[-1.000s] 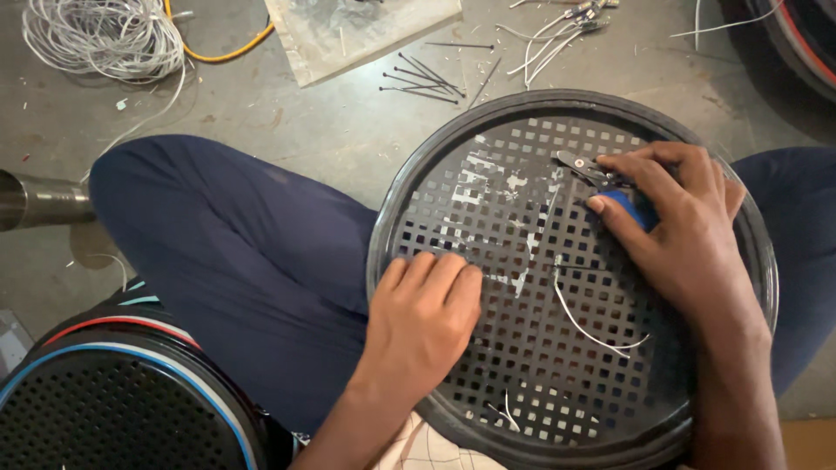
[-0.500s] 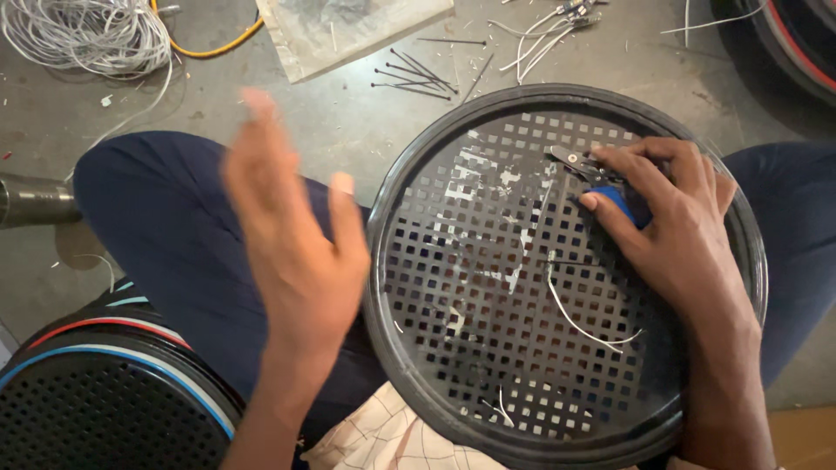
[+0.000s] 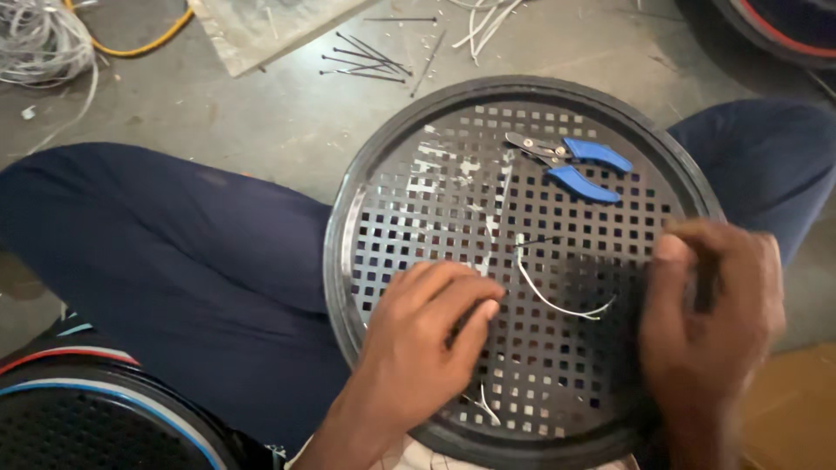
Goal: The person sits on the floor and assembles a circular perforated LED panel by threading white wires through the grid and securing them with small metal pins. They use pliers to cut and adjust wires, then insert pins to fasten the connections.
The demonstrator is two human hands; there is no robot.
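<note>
A round black perforated grille (image 3: 418, 157) rests on my lap. My left hand (image 3: 431, 335) lies on its lower middle with bent fingers pressed together against the mesh; whether they pinch anything is hidden. My right hand (image 3: 714, 313), blurred by motion, curls over the grille's right rim with the thumb on the mesh. Blue-handled pliers (image 3: 575, 165) lie loose on the upper right of the grille, clear of both hands. A thin white wire (image 3: 557, 300) loops through the holes between my hands, and white marks streak the mesh above it.
Black cable ties (image 3: 366, 61) lie scattered on the grey floor beyond the grille. A coil of white wire (image 3: 39, 39) and a yellow cable (image 3: 152, 39) sit at the far left. Another round grille with a red and blue rim (image 3: 96, 409) lies at the lower left.
My right hand let go of the pliers, which now lie on the grille, and moved down to the right rim. My left hand swung out to the left and came back onto the mesh.
</note>
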